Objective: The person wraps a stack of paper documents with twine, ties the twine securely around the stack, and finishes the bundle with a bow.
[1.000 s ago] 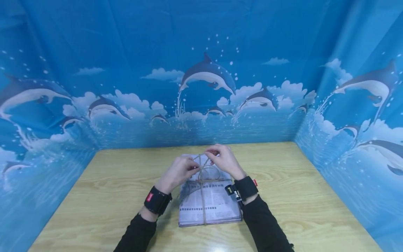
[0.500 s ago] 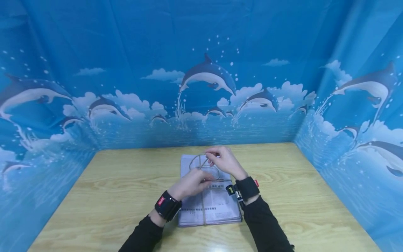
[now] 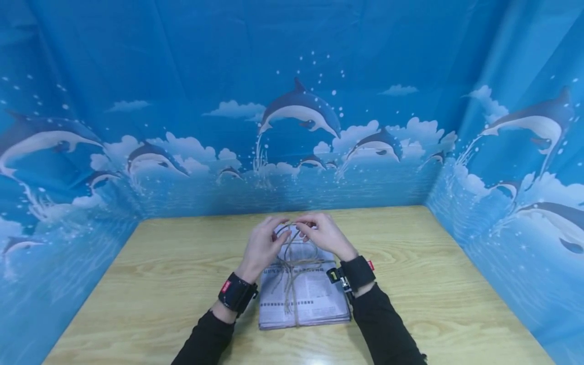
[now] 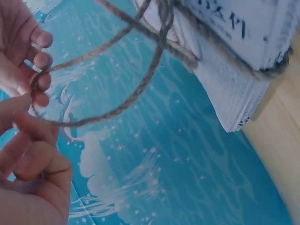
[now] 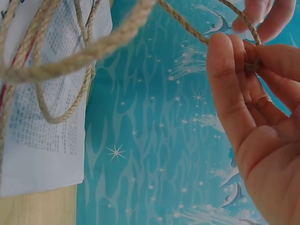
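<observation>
A stack of folded newspapers [image 3: 315, 294], bound crosswise with jute twine [image 3: 294, 296], lies flat on the wooden table. My right hand [image 3: 321, 234] pinches a twine loop above the stack's far end, thumb against fingers; in the right wrist view the twine [image 5: 133, 26] runs in between the fingertips of that hand [image 5: 262, 112]. Facing it is my left hand [image 3: 262, 243], thumb and forefinger apart around the loop's other side. In the left wrist view the twine [image 4: 108, 112] passes close by the left fingertips [image 4: 28, 124]; whether they touch it is hard to tell.
A wooden table [image 3: 182, 279] extends around the bundle on both sides. A blue dolphin-print curtain [image 3: 205, 76] stands along its back and sides. Loose twine ends [image 3: 289, 291] trail over the newspapers' front half. Black bands [image 3: 357, 274] circle both wrists.
My left hand released the twine it pinched, swept down across the knot, then rose to the far end facing the right hand. Twine ends now lie toward the front. The right hand stayed put.
</observation>
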Demonstrator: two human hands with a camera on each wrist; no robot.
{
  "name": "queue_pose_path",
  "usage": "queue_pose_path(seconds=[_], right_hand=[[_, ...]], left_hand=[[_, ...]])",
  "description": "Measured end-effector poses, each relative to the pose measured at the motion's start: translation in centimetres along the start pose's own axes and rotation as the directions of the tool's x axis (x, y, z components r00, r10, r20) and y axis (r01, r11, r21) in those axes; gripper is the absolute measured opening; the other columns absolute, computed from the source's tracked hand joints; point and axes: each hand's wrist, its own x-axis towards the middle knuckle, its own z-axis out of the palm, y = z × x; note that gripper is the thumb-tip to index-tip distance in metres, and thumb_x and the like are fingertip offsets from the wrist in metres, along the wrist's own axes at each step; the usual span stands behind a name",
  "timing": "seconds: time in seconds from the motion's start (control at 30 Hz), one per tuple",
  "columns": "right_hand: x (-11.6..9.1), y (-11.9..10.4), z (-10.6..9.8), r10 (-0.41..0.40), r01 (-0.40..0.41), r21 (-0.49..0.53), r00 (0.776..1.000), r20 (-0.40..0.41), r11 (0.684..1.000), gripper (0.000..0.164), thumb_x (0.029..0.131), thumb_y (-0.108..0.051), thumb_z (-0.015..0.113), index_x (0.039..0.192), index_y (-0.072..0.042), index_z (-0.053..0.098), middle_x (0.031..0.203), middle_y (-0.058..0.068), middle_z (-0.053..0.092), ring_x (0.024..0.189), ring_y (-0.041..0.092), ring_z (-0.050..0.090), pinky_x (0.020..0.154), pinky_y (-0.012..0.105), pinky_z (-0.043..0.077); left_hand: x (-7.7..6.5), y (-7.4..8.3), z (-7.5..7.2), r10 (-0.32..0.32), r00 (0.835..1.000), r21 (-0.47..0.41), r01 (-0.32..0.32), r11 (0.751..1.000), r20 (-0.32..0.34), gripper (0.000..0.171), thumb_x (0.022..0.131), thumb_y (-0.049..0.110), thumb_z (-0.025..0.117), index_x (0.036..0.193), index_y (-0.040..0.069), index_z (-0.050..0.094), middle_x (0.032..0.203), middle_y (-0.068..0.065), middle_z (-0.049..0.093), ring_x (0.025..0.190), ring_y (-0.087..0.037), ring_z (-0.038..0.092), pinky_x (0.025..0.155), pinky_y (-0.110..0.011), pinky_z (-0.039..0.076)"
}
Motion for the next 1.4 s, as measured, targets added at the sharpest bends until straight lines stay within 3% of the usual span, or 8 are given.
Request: queue_pose_path(seconds=[0.2, 0.33, 0.5, 0.57, 0.7, 0.87, 1.13, 1.4], right_hand=[[-0.1, -0.1, 0.0, 0.040, -0.040, 0.026, 0.999, 0.029, 0.999, 0.028, 0.101, -0.017, 0.055, 0.125, -0.008, 0.066, 0.110, 0.014, 0.070, 0.074, 0.028, 0.069, 0.065, 0.030, 0.057], [-0.5, 0.1, -0.3, 0.065, -0.066, 0.027, 0.997, 0.034, 0.997, 0.032, 0.099, -0.018, 0.059, 0.129, -0.008, 0.062, 0.119, 0.014, 0.066, 0.079, 0.024, 0.068, 0.068, 0.033, 0.057], [-1.4, 0.9, -0.2, 0.088, -0.076, -0.107, 0.990, 0.114, 0.991, 0.015, 0.092, -0.024, 0.070, 0.098, -0.013, 0.063, 0.093, 0.004, 0.065, 0.069, 0.010, 0.057, 0.063, 0.028, 0.049], [-1.7, 1.2, 0.1, 0.093, -0.062, -0.157, 0.975, 0.200, 0.986, 0.016, 0.089, -0.025, 0.073, 0.089, -0.015, 0.061, 0.083, -0.001, 0.062, 0.065, 0.010, 0.055, 0.060, 0.025, 0.046], [-1.9, 1.4, 1.1, 0.086, -0.026, -0.161, 0.924, 0.373, 0.987, 0.018, 0.086, -0.024, 0.076, 0.095, -0.012, 0.066, 0.086, -0.005, 0.067, 0.075, 0.012, 0.064, 0.065, 0.024, 0.050], [-1.8, 1.0, 1.4, 0.085, -0.005, -0.174, 0.888, 0.453, 0.985, 0.012, 0.088, -0.014, 0.073, 0.099, -0.009, 0.074, 0.088, -0.002, 0.073, 0.076, 0.008, 0.067, 0.069, 0.024, 0.053], [-1.8, 0.5, -1.6, 0.087, -0.039, -0.166, 0.950, 0.299, 0.985, 0.018, 0.096, -0.016, 0.062, 0.106, -0.007, 0.075, 0.099, 0.007, 0.073, 0.083, 0.026, 0.066, 0.070, 0.027, 0.050], [-2.3, 0.1, -4.2, 0.121, -0.088, -0.210, 0.982, 0.147, 0.974, 0.018, 0.097, -0.020, 0.063, 0.104, -0.010, 0.075, 0.099, 0.002, 0.069, 0.082, 0.016, 0.064, 0.071, 0.033, 0.053]], left_hand=[[0.2, 0.1, 0.6, -0.003, 0.998, -0.034, 0.005, 0.999, 0.059, 0.026, 0.092, 0.006, 0.067, 0.118, 0.009, 0.069, 0.105, -0.007, 0.074, 0.083, -0.014, 0.069, 0.067, -0.023, 0.054], [0.3, -0.2, 0.5, -0.043, 0.996, -0.052, 0.047, 0.998, 0.080, 0.019, 0.092, 0.007, 0.067, 0.110, 0.006, 0.073, 0.100, -0.008, 0.075, 0.084, -0.016, 0.071, 0.071, -0.026, 0.056], [0.4, -0.5, -0.1, -0.123, 0.985, -0.074, 0.133, 0.988, 0.124, 0.014, 0.091, 0.012, 0.069, 0.103, 0.008, 0.075, 0.093, -0.004, 0.075, 0.077, -0.010, 0.069, 0.067, -0.023, 0.055], [0.3, -0.4, -0.3, -0.144, 0.980, -0.082, 0.156, 0.984, 0.138, 0.013, 0.091, 0.015, 0.070, 0.102, 0.010, 0.075, 0.089, -0.001, 0.075, 0.073, -0.007, 0.066, 0.063, -0.022, 0.053], [0.2, -0.2, -0.7, -0.152, 0.978, -0.077, 0.164, 0.983, 0.145, 0.012, 0.092, 0.018, 0.070, 0.101, 0.012, 0.075, 0.085, 0.002, 0.073, 0.066, -0.003, 0.060, 0.058, -0.021, 0.049], [0.2, -0.2, -0.9, -0.136, 0.978, -0.083, 0.151, 0.985, 0.157, 0.012, 0.091, 0.018, 0.070, 0.099, 0.010, 0.076, 0.082, 0.002, 0.073, 0.059, -0.003, 0.056, 0.054, -0.021, 0.047], [0.2, -0.6, -0.8, -0.130, 0.975, -0.071, 0.145, 0.987, 0.183, 0.011, 0.091, 0.018, 0.070, 0.099, 0.014, 0.076, 0.082, 0.004, 0.072, 0.060, -0.003, 0.055, 0.054, -0.021, 0.047], [0.2, -0.7, -0.7, -0.149, 0.973, -0.087, 0.166, 0.982, 0.177, 0.011, 0.091, 0.017, 0.070, 0.100, 0.015, 0.075, 0.082, 0.004, 0.071, 0.059, -0.004, 0.055, 0.054, -0.022, 0.046]])
